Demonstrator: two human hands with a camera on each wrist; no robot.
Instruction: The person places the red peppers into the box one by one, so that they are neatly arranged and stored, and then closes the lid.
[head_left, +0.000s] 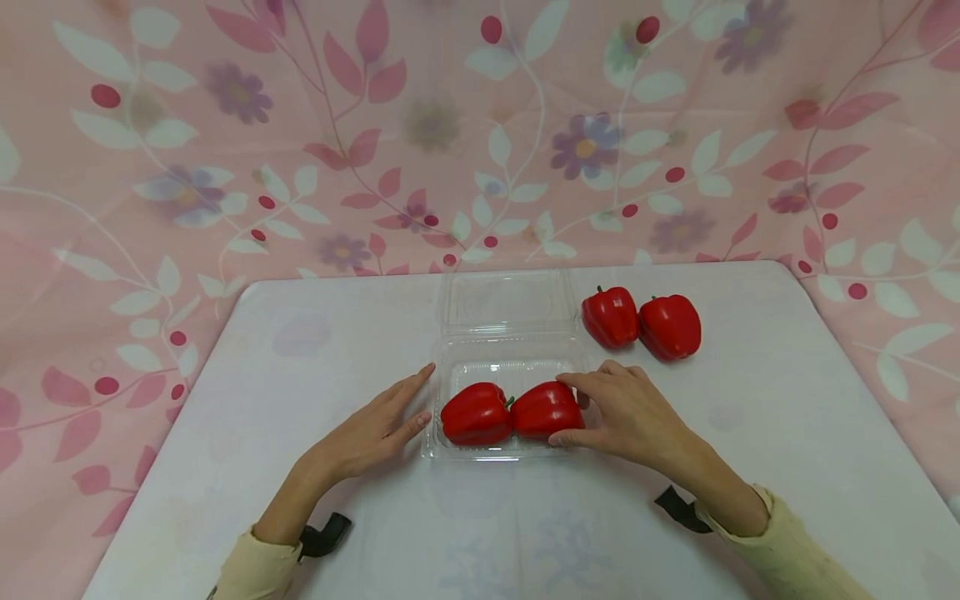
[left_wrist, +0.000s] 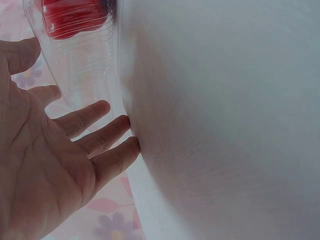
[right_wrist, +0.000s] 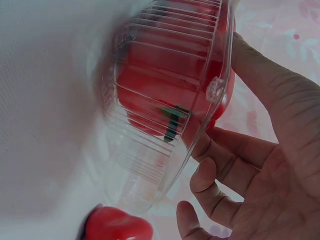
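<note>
At the near right of a clear plastic tray, a red bell pepper lies on its side, gripped by the right hand with the thumb on its near side and the index finger on its far side. A light hold seems best: the skin looks smooth and slick, and the thin tray could skid or flex under a hard push. Releasing thumb and fingers evenly should keep the pepper from rolling. The left hand is just beside the tray's left wall, fingers extended and spread; whether they touch the rim I cannot tell, but a gentle brace there would help.

The neighbouring pepper fills the near left of the tray, plump and lobed, with a short green stem between the two. Fine ribs run along the tray's walls. The lid, equally transparent, lies folded back on the far side. To its right, a third pepper touches a fourth pepper, both glossy and rounded, on a white cloth. Behind rises pink fabric printed with leaves and flowers.
</note>
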